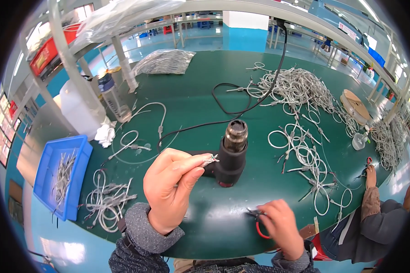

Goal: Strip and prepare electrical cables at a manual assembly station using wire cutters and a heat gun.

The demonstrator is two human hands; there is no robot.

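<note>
My left hand (171,189) is raised over the table, thumb and fingers pinching a short cable end with frayed wires (210,159). Behind that wire tip stands a black heat gun (232,161), its metal nozzle pointing up and its handle partly hidden by my left hand. Low on the right, my right hand (280,223) is closed round small red-handled wire cutters (261,226), whose dark jaws point left just over the table top. Slight blur keeps the exact shape of the tool unclear.
A blue bin (83,170) of wire pieces sits left, beside looped grey cables (107,200). Many tangled cables (300,91) cover the right, near a spool (355,107). A bottle (114,98) stands back left. A black cord (284,50) hangs down. A co-worker's hand (371,176) works at right.
</note>
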